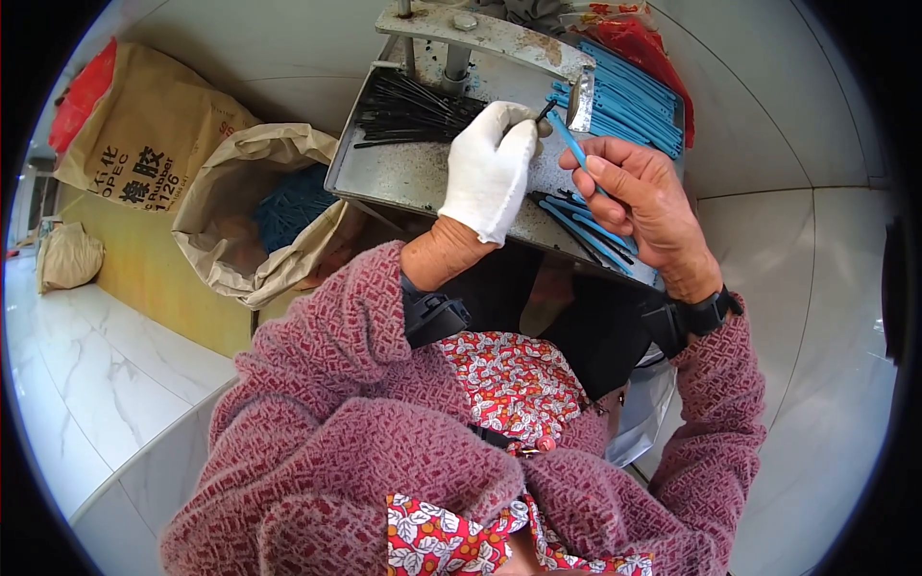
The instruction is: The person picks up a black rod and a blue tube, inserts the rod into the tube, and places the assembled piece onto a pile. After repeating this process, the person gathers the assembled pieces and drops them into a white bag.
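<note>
My left hand [488, 171], in a white glove, is closed over the metal tray, with its fingertips pinched round a short black strip [547, 110]. My right hand [645, 197] is bare and pinches a thin blue strip [569, 140] between thumb and fingers. The blue strip's upper end meets the black strip, but I cannot tell whether they are joined. A bundle of long black strips [411, 108] lies left of my gloved hand. Below my right hand, several blue and black strips [588, 230] lie at the tray's near edge.
A metal press arm [490, 36] on posts spans the tray [384, 182]. Blue strips [632, 101] are stacked at the far right beside a red bag [629, 36]. To the left stand an open paper sack [206, 235] holding blue pieces and another brown sack [178, 106].
</note>
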Demonstrator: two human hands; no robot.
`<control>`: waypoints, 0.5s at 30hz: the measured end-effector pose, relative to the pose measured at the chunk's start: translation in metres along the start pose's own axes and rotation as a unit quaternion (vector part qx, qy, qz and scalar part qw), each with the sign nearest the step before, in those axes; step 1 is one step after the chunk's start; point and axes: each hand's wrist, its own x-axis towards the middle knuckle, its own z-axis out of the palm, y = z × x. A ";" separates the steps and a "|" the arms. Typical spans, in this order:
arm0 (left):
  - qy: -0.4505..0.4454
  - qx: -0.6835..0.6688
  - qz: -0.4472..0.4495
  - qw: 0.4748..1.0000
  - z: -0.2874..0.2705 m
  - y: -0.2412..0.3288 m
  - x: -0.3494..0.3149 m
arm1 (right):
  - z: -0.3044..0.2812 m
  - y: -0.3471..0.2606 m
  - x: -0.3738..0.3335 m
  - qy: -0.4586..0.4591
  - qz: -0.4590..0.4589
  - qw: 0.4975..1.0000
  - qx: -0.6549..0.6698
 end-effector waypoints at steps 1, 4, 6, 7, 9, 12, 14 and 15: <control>-0.001 -0.002 0.004 1.000 0.002 0.000 0.001 | -0.001 0.000 0.000 0.000 0.000 1.000 0.000; 0.002 0.007 0.008 1.000 0.010 0.001 0.004 | -0.004 0.000 0.000 0.015 -0.002 1.000 -0.028; 0.010 0.027 0.012 0.999 0.016 0.000 0.009 | -0.005 -0.003 0.000 0.011 0.000 0.999 -0.036; 0.010 0.028 0.011 1.000 0.018 -0.002 0.011 | -0.006 -0.005 0.000 0.008 0.000 0.999 -0.044; 0.019 0.006 0.005 1.000 0.021 -0.006 0.014 | -0.007 -0.010 0.000 0.004 0.002 0.999 -0.051; 0.026 -0.011 0.006 1.000 0.023 -0.008 0.019 | -0.011 -0.016 0.004 -0.008 0.027 0.996 -0.081; 0.032 -0.023 0.013 0.999 0.021 -0.008 0.020 | -0.014 -0.014 0.007 -0.018 0.037 0.997 -0.072; 0.035 -0.020 0.013 0.999 0.019 -0.009 0.019 | -0.014 -0.013 0.009 -0.026 0.046 0.997 -0.064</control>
